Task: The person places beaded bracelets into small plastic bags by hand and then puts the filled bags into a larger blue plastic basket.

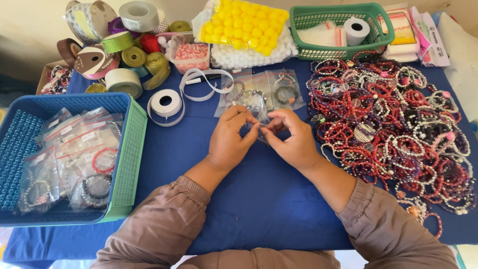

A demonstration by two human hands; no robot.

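On the blue cloth-covered surface, the widest mass is the heap of red, white and purple beaded bracelets, which spreads over the whole right side and reaches close to the right hand. On the opposite side, well apart from the left hand, stands a blue and green plastic basket filled with small clear bags that each hold a bracelet. Along the far edge lie rolls of ribbon in gold, green and white, a clear bag of yellow and white pompoms and a green plastic basket with a white roll in it. Just beyond the hands, three flat clear bags with dark beaded bracelets lie side by side.

At the middle, the left hand and the right hand are brought together, fingertips pinched from both sides on a small clear plastic bag held just above the surface. The bag sits between the two hands, equally near to each, its mouth apparently running left to right between the pinching fingers. Whether anything is inside it cannot be told.
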